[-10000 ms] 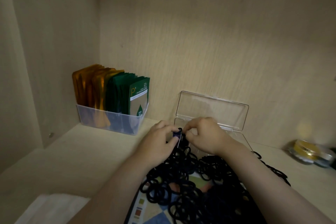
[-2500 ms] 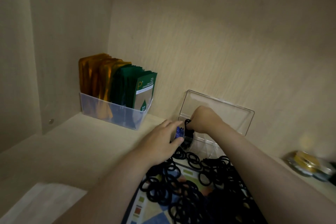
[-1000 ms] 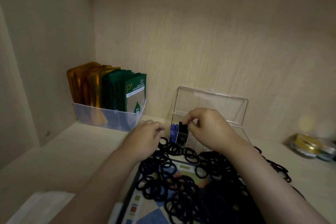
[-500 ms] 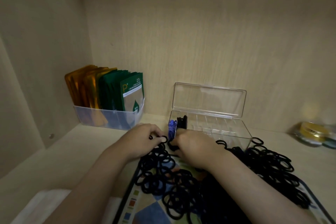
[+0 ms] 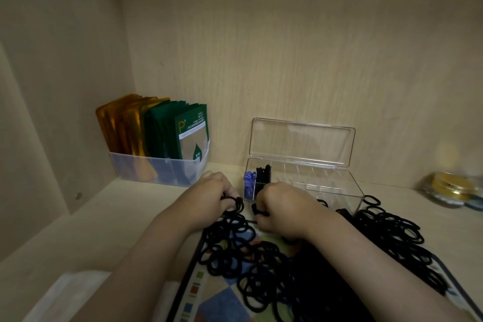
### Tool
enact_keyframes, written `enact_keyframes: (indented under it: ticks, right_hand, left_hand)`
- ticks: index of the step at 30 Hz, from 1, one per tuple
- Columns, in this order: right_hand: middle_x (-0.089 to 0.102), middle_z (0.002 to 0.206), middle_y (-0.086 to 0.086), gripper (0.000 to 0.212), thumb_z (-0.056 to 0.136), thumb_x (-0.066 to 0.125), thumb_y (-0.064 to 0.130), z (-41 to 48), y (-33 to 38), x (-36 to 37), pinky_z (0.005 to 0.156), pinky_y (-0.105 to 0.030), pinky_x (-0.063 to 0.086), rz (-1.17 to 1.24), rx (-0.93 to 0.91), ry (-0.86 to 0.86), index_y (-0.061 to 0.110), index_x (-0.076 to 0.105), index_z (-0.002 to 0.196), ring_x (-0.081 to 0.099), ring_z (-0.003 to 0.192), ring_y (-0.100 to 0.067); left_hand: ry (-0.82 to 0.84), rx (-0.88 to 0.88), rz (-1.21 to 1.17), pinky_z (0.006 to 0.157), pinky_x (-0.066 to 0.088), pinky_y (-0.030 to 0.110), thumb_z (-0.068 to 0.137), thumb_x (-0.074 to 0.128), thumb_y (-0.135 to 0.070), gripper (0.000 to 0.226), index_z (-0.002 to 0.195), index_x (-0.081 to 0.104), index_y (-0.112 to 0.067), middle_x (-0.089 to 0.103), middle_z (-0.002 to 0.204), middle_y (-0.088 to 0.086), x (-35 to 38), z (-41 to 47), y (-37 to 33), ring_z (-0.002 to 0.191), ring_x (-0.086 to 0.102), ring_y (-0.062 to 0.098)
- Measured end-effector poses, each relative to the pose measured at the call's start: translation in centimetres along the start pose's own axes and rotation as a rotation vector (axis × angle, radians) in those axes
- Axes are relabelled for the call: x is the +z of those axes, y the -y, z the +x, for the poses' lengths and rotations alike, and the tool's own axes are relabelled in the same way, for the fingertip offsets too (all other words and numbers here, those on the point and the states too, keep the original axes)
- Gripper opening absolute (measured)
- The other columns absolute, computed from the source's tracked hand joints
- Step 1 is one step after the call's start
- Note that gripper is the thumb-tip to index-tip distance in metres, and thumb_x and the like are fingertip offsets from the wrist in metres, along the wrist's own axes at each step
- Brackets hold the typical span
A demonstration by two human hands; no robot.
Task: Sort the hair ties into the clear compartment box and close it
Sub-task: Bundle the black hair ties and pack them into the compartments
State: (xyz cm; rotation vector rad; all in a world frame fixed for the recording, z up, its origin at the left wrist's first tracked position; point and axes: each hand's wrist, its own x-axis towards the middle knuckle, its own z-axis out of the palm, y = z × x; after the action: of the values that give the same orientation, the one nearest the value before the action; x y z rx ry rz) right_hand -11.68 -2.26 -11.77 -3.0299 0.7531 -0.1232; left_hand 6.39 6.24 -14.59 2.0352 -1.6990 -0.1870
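Observation:
A clear compartment box [image 5: 339,191] stands open against the back wall, its lid [image 5: 300,141] upright. Blue hair ties [image 5: 248,183] fill its leftmost slot and black ones [image 5: 263,174] stand in the slot beside it. A big heap of black hair ties [image 5: 261,264] covers a patterned mat in front. My left hand [image 5: 209,196] grips black ties at the heap's far left edge. My right hand [image 5: 282,206] curls round black ties just before the box's front left corner.
A translucent bin [image 5: 156,170] with orange and green sachets stands at the back left. A round gold-lidded container [image 5: 452,188] lies at the far right. The patterned mat [image 5: 214,303] reaches the near edge; a white cloth [image 5: 65,293] lies at the lower left.
My right hand came back from the box, where it left black ties in the second slot, down to the heap. Both hands now grip ties at the heap's far edge.

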Motion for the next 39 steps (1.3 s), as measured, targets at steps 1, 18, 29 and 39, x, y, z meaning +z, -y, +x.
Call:
enact_keyframes:
  ticks: [1, 18, 29, 39]
  right_hand:
    - [0.057, 0.074, -0.002, 0.025, 0.084, 0.061, 0.030, -0.1, 0.0, -0.2, 0.062, -0.035, 0.051, 0.098, -0.004, -0.030, 0.014, 0.054, 0.066, 0.056, 0.068, -0.021]
    - [0.059, 0.051, -0.010, 0.025, 0.100, 0.055, 0.029, 0.1, 0.7, -1.2, 0.041, -0.023, 0.036, 0.988, 0.229, -0.102, 0.013, 0.064, 0.084, 0.046, 0.036, -0.018]
    - [0.072, 0.083, -0.015, 0.008, 0.089, 0.072, 0.012, 0.4, 0.6, -1.0, 0.041, -0.025, 0.048, 1.113, 0.221, -0.144, 0.008, 0.073, 0.096, 0.060, 0.049, -0.017]
    - [0.058, 0.116, 0.005, 0.034, 0.088, 0.072, 0.027, 0.5, 1.7, 0.7, 0.098, -0.031, 0.045, 0.215, -0.151, 0.054, 0.027, 0.070, 0.122, 0.057, 0.108, -0.012]
  left_hand:
    - [-0.039, -0.003, -0.033, 0.090, 0.045, 0.027, 0.090, 0.067, -0.027, 0.012, 0.083, 0.063, -0.036, 0.058, 0.102, -0.007, -0.2, 0.0, -0.2, 0.100, 0.051, 0.008]
    - [0.117, -0.189, -1.176, 0.098, 0.054, 0.040, 0.100, 0.053, -0.023, 0.032, 0.117, 0.070, -0.002, 0.074, 0.110, 0.019, -1.7, -0.8, -2.9, 0.108, 0.070, 0.029]
    - [-0.047, -0.187, -0.764, 0.072, 0.056, 0.014, 0.093, 0.065, -0.012, 0.024, 0.114, 0.073, -0.022, 0.076, 0.099, -0.005, -3.0, -1.1, -1.1, 0.093, 0.073, 0.013]
    - [-0.149, -0.195, -0.561, 0.066, 0.051, 0.010, 0.090, 0.071, -0.024, 0.031, 0.120, 0.070, -0.029, 0.074, 0.092, -0.002, -2.1, -0.6, 0.3, 0.084, 0.070, 0.005]
